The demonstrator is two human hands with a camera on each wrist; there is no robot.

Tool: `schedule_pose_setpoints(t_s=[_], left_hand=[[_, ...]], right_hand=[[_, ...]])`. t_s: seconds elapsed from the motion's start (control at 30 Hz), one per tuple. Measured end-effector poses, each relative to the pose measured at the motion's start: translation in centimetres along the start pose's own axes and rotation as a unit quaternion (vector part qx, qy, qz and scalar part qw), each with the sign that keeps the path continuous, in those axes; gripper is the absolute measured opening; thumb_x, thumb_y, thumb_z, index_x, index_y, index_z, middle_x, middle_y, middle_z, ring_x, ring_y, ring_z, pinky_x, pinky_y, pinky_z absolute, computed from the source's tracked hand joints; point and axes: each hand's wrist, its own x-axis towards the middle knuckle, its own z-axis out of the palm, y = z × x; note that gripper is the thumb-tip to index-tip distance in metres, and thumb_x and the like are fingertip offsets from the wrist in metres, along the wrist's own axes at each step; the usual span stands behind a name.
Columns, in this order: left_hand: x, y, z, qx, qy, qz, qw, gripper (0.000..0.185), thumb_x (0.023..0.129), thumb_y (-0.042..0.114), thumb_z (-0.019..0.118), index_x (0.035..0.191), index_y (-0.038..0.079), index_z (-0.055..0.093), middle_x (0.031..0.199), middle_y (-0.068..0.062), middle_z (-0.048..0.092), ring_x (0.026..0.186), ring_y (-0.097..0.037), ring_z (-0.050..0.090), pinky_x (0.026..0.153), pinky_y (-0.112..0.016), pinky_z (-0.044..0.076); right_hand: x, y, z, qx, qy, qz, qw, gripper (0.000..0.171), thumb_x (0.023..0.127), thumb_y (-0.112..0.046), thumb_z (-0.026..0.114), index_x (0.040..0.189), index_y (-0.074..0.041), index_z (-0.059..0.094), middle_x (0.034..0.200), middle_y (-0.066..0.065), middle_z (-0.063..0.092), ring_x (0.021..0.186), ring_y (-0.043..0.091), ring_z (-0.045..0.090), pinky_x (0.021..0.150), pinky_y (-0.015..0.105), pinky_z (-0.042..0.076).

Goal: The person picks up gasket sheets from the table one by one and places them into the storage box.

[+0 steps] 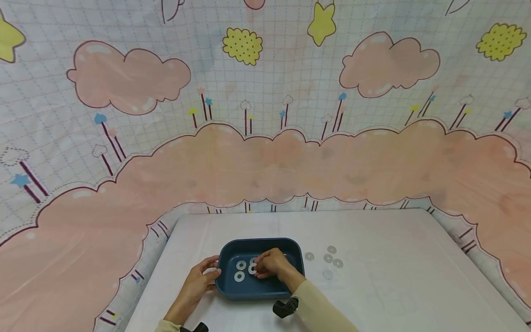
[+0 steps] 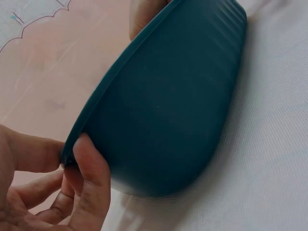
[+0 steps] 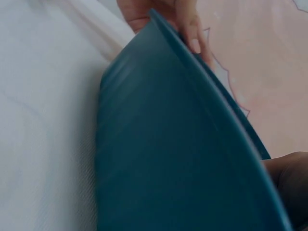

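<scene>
A dark blue plastic tray (image 1: 259,296) stands on the white tabletop, with several flat metal washers (image 1: 239,276) in its left half. At its left end my left hand (image 1: 197,281) grips the rim; the left wrist view shows the thumb and fingers (image 2: 91,187) pinching the edge. My right hand (image 1: 274,263) reaches over the near rim into the tray. Its curled fingertips meet a washer (image 1: 251,269) there, which they appear to pinch. In the right wrist view the tray wall (image 3: 163,134) hides those fingertips and the washers.
To the right of the tray, several pale discs, some showing centre holes, lie on the table, among them a loose washer (image 1: 328,258) and a fainter disc (image 1: 327,274). A patterned cloth (image 1: 265,170) with clouds and stars hangs behind the white table (image 1: 394,258) and around its sides.
</scene>
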Motion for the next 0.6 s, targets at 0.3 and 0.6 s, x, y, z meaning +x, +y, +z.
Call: schedule_pose_setpoints(t_s=[0.3,0.6], left_hand=[[-0.05,0.08,-0.03,0.008,0.005,-0.005,0.9999,0.045,0.090,0.001,0.059,0.135,0.001,0.054,0.115,-0.013,0.050,0.076,-0.019,0.059,0.059,-0.030,0.051],[0.02,0.01,-0.02,0.008,0.004,-0.005,1.0000,0.045,0.091,0.000,0.059,0.135,0.001,0.054,0.115,-0.012,0.048,0.077,-0.018,0.059,0.060,-0.030,0.051]], right_hand=[[-0.07,-0.14,0.54,-0.044,0.018,0.001,0.999,0.011,0.080,0.009,0.068,0.090,0.006,0.071,0.071,0.010,0.069,0.057,0.013,0.066,0.055,0.028,0.057],[-0.43,-0.09,0.52,-0.071,0.023,-0.024,0.997,0.009,0.080,0.007,0.069,0.089,0.006,0.072,0.073,0.011,0.070,0.061,0.015,0.069,0.056,0.028,0.057]])
